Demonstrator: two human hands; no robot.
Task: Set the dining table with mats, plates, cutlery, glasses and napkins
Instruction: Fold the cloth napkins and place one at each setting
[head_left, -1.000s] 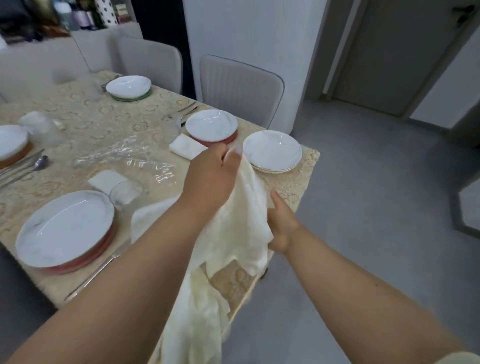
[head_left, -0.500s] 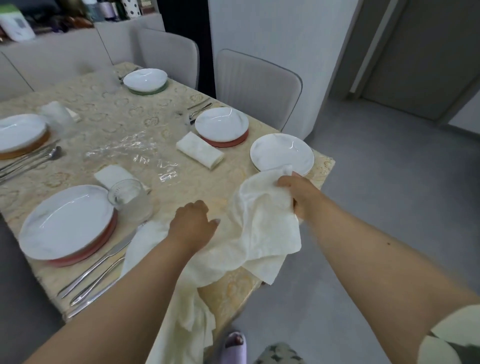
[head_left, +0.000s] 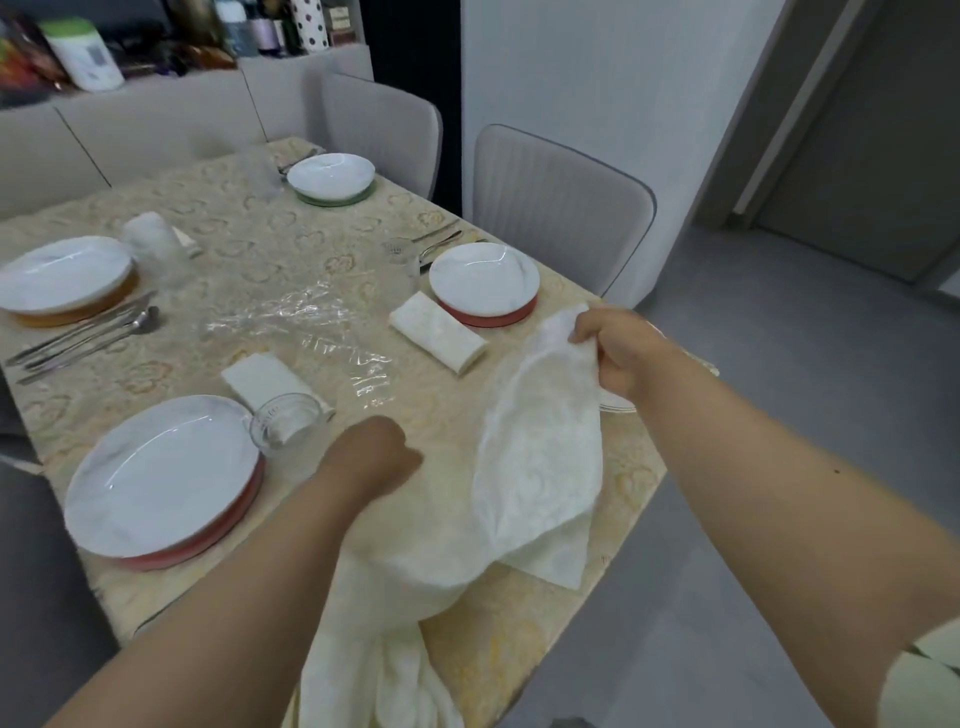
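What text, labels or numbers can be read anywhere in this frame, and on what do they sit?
None can be read.
White canister on the back counter: it carries a dark printed patch, too blurred to read.
Bottles and packets beside it: their labels are too small and blurred.
Plates, glass, cloth napkin in the right hand, and tablecloth: no lettering visible.

Lighting: soft, even, indoor; glare streaks on white plates (head_left: 161, 470); slight motion blur; wide-angle bending at frame edges
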